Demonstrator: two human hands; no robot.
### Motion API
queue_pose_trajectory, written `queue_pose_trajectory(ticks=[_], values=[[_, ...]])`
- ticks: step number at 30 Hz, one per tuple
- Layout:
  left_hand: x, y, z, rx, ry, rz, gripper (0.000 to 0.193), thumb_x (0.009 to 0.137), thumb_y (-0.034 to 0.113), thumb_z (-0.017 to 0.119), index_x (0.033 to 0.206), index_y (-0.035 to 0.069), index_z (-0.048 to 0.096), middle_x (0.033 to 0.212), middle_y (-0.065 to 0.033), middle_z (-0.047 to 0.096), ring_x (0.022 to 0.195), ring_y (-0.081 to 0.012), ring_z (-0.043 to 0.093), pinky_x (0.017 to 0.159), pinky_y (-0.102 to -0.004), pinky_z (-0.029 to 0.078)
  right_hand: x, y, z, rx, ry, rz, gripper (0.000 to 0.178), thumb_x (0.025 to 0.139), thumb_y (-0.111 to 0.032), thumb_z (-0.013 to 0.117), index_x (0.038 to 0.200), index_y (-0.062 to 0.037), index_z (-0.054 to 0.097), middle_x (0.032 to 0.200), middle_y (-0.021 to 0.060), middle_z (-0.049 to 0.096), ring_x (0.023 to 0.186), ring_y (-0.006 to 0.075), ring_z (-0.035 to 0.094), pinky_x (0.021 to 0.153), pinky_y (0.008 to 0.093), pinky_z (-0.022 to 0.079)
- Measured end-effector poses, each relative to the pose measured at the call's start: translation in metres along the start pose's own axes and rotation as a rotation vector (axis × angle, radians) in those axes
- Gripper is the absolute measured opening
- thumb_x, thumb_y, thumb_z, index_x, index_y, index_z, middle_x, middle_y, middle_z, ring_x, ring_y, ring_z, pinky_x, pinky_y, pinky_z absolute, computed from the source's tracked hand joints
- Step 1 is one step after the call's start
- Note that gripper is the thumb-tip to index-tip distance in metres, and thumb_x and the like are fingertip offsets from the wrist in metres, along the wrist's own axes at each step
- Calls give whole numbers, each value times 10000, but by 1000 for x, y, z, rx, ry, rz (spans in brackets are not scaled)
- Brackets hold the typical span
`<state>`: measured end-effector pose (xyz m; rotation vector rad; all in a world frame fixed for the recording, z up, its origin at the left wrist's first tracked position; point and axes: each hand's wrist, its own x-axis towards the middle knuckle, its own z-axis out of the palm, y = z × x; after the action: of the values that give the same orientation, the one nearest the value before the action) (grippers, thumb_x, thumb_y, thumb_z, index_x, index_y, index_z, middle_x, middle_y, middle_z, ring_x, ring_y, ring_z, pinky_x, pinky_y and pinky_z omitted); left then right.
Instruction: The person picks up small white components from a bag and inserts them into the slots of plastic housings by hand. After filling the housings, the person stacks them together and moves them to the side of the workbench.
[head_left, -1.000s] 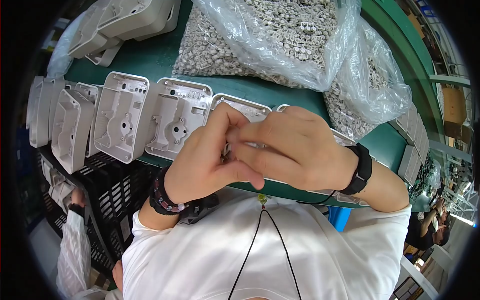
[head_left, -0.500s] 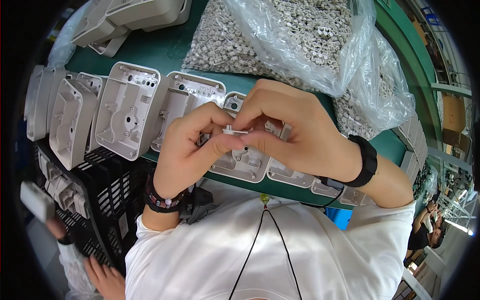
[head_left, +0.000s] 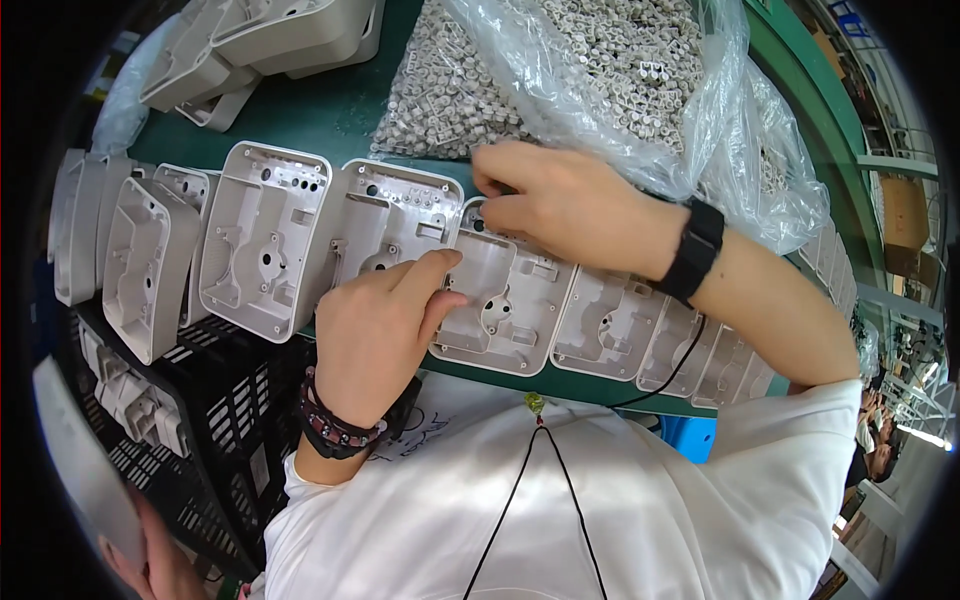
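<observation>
My left hand [head_left: 368, 335] hovers over the near-left part of an open light-grey plastic housing [head_left: 535, 320], its thumb and forefinger apart with nothing visible between them. At that housing's far-left corner, my right hand [head_left: 575, 210] has its fingers curled down close to a round hole. What its fingertips hold, if anything, is hidden. Left of this housing lies another light-grey housing [head_left: 370, 215], partly covered by my left hand. A larger one [head_left: 265, 250] stands tilted beside it. Beyond my right hand rests a clear plastic bag [head_left: 440, 105] full of small white plastic parts.
More housings [head_left: 605, 325] continue in a row to the right along the green table [head_left: 320, 115]. Others are stacked at the far left [head_left: 295, 35]. A black crate [head_left: 225, 390] stands at the left, near another person's hand [head_left: 150, 550] with a pale panel [head_left: 85, 460].
My hands have separated; a small white part held between them is no longer visible. The right hand moved to the housing's far corner, the left slightly down. The other person's panel shifted.
</observation>
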<state>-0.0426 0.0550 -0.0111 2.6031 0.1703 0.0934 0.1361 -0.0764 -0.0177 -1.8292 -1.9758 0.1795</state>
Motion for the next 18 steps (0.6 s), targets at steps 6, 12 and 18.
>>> queue_pose_trajectory(ticks=[6, 12, 18], values=[[-4, -5, 6, -42, 44, 17, 259, 751, 249, 658, 965, 112, 605, 701, -59, 617, 579, -255, 587, 494, -347, 439, 20, 5, 12, 101, -122, 198, 97, 711, -123, 583, 776, -50, 583, 914, 76, 514, 822, 249, 537, 698, 336, 458], [-8, 5, 4, -100, 28, -15, 252, 757, 226, 663, 972, 105, 614, 730, -65, 628, 595, -254, 596, 503, -346, 447, -3, 3, -5, -81, -216, -157, 155, 727, -65, 558, 869, -22, 603, 1012, 106, 515, 870, 284, 537, 777, 342, 450], [-2, 26, -3, -671, -44, -34, 224, 785, 231, 652, 953, 86, 627, 732, -87, 632, 611, -270, 607, 511, -345, 454, -15, -52, -66, 236, -126, 249, 286, 661, 51, 583, 941, -3, 599, 1044, 123, 523, 918, 308, 549, 764, 339, 457]])
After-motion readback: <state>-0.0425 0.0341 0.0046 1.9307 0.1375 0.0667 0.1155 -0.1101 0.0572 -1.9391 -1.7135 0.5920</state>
